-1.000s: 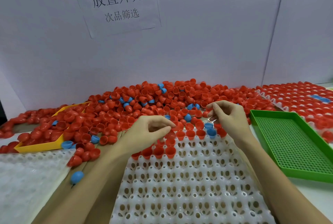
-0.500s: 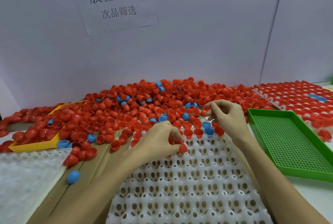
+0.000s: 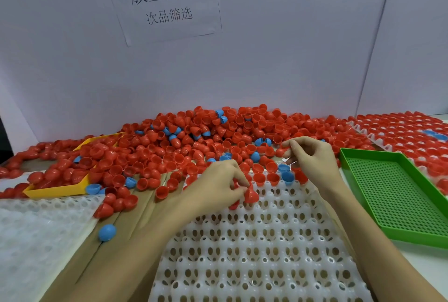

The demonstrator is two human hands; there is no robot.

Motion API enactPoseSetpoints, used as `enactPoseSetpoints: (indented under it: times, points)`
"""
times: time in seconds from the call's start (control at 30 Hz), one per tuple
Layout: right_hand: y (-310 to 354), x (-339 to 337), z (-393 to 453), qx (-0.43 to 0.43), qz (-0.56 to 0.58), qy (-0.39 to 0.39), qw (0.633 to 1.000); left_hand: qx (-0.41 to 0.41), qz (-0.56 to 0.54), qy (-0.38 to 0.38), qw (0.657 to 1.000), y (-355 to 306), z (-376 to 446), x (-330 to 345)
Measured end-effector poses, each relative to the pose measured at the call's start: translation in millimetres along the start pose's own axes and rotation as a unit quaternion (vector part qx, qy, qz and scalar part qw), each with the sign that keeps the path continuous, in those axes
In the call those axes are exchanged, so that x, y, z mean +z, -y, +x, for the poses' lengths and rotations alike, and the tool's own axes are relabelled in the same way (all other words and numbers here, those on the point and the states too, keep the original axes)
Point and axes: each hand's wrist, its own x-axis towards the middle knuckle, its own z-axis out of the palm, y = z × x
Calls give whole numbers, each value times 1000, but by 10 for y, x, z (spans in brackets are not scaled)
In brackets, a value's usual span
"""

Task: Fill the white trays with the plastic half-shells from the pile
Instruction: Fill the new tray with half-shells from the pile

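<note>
A white tray [image 3: 261, 248] with rows of cup holes lies in front of me, and its far rows hold a few red and blue half-shells [image 3: 273, 178]. Behind it spreads the pile [image 3: 218, 136] of red half-shells with some blue ones. My left hand [image 3: 218, 185] sits over the tray's far rows and pinches a red half-shell [image 3: 251, 196] at its fingertips, just above the holes. My right hand [image 3: 312, 158] hovers at the pile's near edge by the tray's far right corner, fingers curled together; whether it holds anything is hidden.
A green perforated tray [image 3: 397, 195] lies to the right. Beyond it a filled tray [image 3: 412, 136] holds red shells. A yellow tray [image 3: 60, 187] sits half buried at left, and another white tray [image 3: 31, 236] lies at the near left. A loose blue shell [image 3: 106, 232] rests on cardboard.
My left hand came down from the pile's edge onto the tray's far rows with a red half-shell in its fingertips. The right hand stayed almost in place.
</note>
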Motion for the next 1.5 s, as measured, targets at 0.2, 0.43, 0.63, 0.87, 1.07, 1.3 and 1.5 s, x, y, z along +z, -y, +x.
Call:
enactPoseSetpoints:
  times: [0.2, 0.43, 0.63, 0.87, 1.07, 1.3, 1.5]
  points:
    - [22, 12, -17, 4, 2, 6, 1000, -95, -119, -180, 972, 548, -416, -265]
    - [361, 102, -187, -93, -80, 296, 947, -71, -63, -146, 985, 733, -690, -229]
    - [380, 294, -336, -135, -150, 404, 892, -41, -35, -117, 992, 728, -711, -247]
    - [316, 228, -264, -77, -136, 382, 911, -60, -31, -189, 980, 852, -735, -293]
    - [282, 282, -273, -106, -174, 386, 900, -80, -17, -217, 973, 908, -655, -156]
    - [287, 193, -190, -114, -88, 278, 950, -66, -16, -195, 978, 879, -365, -59]
    - [222, 142, -154, -121, -104, 245, 956, -78, 23, -120, 989, 875, -52, -76]
